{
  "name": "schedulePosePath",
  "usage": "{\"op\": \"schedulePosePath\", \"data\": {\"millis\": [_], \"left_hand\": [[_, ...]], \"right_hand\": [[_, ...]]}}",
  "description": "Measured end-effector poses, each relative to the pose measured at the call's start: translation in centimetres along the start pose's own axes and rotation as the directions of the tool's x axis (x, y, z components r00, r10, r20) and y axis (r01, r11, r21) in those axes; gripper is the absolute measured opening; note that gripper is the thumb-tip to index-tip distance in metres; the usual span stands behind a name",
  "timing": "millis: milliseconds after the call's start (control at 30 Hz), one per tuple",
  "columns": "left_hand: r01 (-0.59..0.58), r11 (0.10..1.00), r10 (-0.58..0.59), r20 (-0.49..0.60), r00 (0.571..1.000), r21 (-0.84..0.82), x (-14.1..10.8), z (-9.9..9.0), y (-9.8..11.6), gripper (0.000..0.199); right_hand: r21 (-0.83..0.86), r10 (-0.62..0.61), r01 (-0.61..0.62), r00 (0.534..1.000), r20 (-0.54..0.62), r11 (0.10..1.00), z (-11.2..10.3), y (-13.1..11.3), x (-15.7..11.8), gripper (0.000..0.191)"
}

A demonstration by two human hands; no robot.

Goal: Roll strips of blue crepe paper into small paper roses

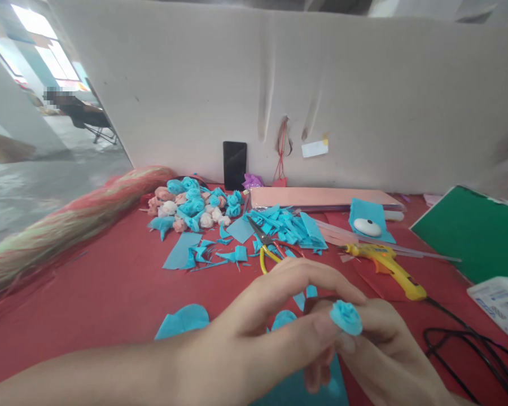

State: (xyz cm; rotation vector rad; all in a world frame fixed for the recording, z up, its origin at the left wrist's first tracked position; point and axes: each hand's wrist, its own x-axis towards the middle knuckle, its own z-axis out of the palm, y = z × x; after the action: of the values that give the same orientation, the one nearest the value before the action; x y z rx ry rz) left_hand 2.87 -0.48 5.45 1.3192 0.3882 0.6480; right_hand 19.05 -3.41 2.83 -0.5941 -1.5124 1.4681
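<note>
A small blue crepe-paper flower (346,317) with ruffled layers is pinched between my two hands. My left hand (275,316) reaches in from the left, its thumb against the flower's left side and its fingers arched over behind. From the right, my right hand (383,344) grips the flower's base with thumb and fingers. The lower part of the flower is hidden by my fingers. Under the hands lies a blue paper sheet (334,383), partly covered. A rounded blue paper piece (184,321) rests left of my left wrist. Scissors (266,239) with red and yellow handles lie just beyond.
Finished pink, white and blue paper flowers (190,206) are heaped at the back left. Blue paper scraps (279,225) lie beside them. A yellow glue gun (389,268) with a black cable (461,338) is to the right. A phone (235,165) leans on the white panel (186,84).
</note>
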Motion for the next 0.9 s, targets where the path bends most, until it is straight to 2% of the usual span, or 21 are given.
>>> {"op": "schedulePosePath", "data": {"millis": [133, 200, 367, 533, 667, 833, 900], "left_hand": [[0.016, 0.988, -0.007, 0.055, 0.998, -0.153, 0.2, -0.1, -0.3, 0.024], [-0.014, 0.98, 0.027, 0.064, 0.998, -0.199, 0.3, -0.2, -0.4, 0.023], [-0.124, 0.976, 0.125, -0.007, 0.992, -0.181, 0.5, -0.9, -0.8, 0.013], [-0.071, 0.964, 0.085, 0.045, 0.995, -0.257, 1.0, -1.4, -0.8, 0.012], [-0.032, 0.94, 0.049, 0.043, 0.998, -0.34, 1.3, -1.5, -0.9, 0.008], [-0.046, 0.945, 0.057, 0.022, 0.998, -0.325, 1.2, -1.4, -1.2, 0.006], [-0.04, 0.951, 0.047, 0.014, 0.999, -0.307, 1.2, -1.4, -1.3, 0.006]], "right_hand": [[0.177, 0.081, -0.079, 0.997, -0.002, 0.981, 0.0, 0.6, 0.0, 0.029], [0.276, 0.12, -0.123, 0.992, 0.026, 0.953, -0.1, 0.8, 0.1, 0.032], [0.553, 0.181, -0.222, 0.975, 0.128, 0.803, -0.1, 0.7, 0.6, 0.022], [0.608, 0.144, -0.216, 0.975, 0.167, 0.764, 0.0, 2.2, 0.6, 0.033], [0.626, 0.128, -0.214, 0.975, 0.18, 0.75, -0.1, 3.3, 0.5, 0.035], [0.603, 0.18, -0.293, 0.953, 0.242, 0.742, -0.3, 2.1, 0.4, 0.023], [0.572, 0.191, -0.313, 0.946, 0.263, 0.758, -0.5, 1.6, 0.4, 0.028]]}}
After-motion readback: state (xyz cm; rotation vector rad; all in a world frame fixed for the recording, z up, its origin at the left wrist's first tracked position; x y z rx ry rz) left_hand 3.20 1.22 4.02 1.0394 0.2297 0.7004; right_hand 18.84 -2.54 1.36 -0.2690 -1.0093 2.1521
